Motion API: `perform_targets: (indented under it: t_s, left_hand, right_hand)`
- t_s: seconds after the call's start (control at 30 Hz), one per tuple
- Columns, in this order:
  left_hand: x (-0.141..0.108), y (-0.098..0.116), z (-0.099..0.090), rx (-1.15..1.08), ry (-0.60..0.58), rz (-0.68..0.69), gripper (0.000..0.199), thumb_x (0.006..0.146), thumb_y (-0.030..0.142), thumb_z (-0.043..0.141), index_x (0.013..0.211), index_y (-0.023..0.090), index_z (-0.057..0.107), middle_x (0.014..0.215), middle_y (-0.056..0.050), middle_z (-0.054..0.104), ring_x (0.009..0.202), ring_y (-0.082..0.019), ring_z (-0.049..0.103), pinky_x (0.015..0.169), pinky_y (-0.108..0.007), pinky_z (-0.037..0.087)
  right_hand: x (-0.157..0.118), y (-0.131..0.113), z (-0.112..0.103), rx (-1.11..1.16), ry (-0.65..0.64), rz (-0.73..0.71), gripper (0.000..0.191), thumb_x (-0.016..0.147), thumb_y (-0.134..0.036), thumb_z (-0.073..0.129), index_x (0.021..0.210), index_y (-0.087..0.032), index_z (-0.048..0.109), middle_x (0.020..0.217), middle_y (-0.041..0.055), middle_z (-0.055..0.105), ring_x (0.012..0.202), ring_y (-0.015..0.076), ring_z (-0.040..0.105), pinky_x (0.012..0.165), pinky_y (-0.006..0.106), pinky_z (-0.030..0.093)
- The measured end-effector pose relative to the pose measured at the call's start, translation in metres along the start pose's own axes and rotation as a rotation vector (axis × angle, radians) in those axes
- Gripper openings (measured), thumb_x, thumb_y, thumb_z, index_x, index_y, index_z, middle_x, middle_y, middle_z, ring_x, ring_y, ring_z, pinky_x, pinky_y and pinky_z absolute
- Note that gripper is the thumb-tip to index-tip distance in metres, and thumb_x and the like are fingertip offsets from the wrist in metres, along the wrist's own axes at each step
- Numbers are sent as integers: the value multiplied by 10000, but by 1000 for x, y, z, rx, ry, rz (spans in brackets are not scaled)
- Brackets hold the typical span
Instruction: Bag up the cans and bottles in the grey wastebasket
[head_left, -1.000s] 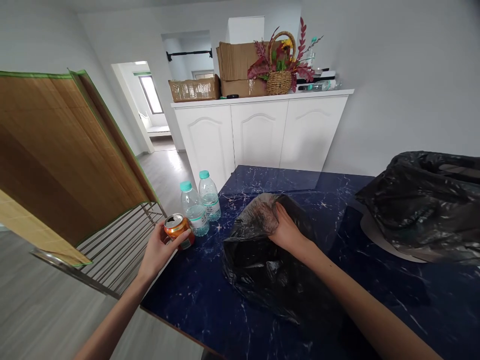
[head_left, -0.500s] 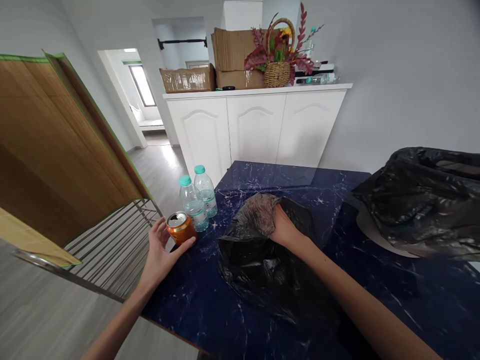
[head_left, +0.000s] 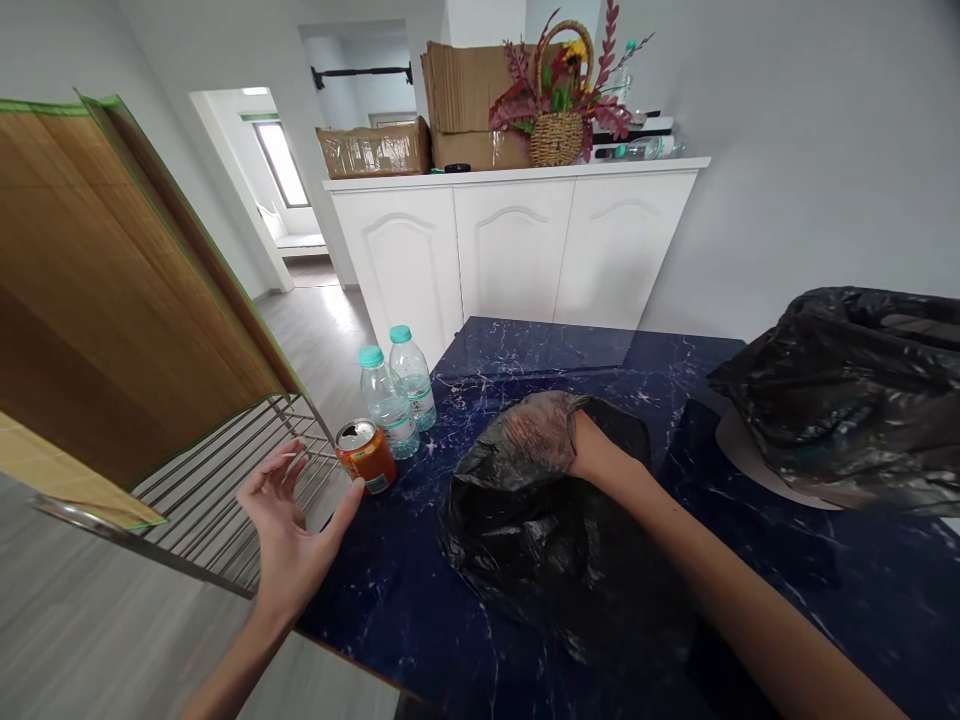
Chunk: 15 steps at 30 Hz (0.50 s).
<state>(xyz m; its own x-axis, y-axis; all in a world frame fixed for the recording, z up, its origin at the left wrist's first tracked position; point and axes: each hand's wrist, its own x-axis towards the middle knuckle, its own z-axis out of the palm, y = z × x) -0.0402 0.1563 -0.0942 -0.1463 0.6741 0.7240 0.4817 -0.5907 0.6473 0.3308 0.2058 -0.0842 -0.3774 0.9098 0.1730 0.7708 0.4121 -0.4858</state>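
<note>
An orange can (head_left: 367, 462) stands upright at the left edge of the dark blue marbled table (head_left: 405, 600). My left hand (head_left: 292, 530) is beside it with fingers apart and nothing between them; the thumb is close to the can's lower side. Two clear bottles with teal caps, one nearer (head_left: 390, 415) and one farther (head_left: 412, 380), stand just behind the can. My right hand (head_left: 544, 432) is inside a black plastic bag (head_left: 540, 560), seen only faintly through the thin film, so its fingers cannot be made out.
Another black bag (head_left: 847, 400) lies at the right on the table. A metal rack (head_left: 217, 500) with a bamboo-like mat (head_left: 127, 300) is at the left. Behind the table, a white cabinet (head_left: 510, 250) bears cardboard boxes (head_left: 375, 150) and a flower basket (head_left: 555, 138).
My left hand has moved left, away from the can, and its fingers have spread. My right hand has shifted slightly right within the bag, whose top moved with it.
</note>
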Motion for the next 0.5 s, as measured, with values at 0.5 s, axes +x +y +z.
perform_targets:
  t_s: [0.5]
  left_hand:
    - [-40,103,18,-145,-894,-6,513,922,210,765,1378,343,571,1274,-83,722,1124,-283,733,977,-433,629]
  right_hand:
    - [-33,-61,-88,575,-620,-267,694,759,-422,925,1401,-275,705,1350,28,745,1212,264,709,1015,328,562]
